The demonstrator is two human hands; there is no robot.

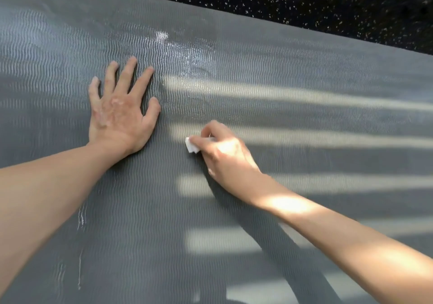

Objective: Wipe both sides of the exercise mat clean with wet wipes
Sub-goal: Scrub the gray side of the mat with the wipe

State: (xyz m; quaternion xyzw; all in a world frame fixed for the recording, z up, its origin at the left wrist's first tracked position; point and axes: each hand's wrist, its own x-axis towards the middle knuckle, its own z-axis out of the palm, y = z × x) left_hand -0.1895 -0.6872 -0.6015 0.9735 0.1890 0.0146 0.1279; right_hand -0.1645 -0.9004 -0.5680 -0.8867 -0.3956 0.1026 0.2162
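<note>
A grey exercise mat (293, 88) with a wavy ribbed surface fills nearly the whole head view. My left hand (119, 109) lies flat on it left of centre, fingers spread and straight. My right hand (222, 153) is just to its right, fingers curled round a small folded white wet wipe (191, 146) that it holds against the mat. A shiny wet patch (185, 53) glistens on the mat beyond both hands.
Black speckled floor (304, 1) shows beyond the mat's far edge along the top right. Bands of sunlight and shadow cross the mat's right half. Thin wet streaks (80, 217) run down the mat near my left forearm.
</note>
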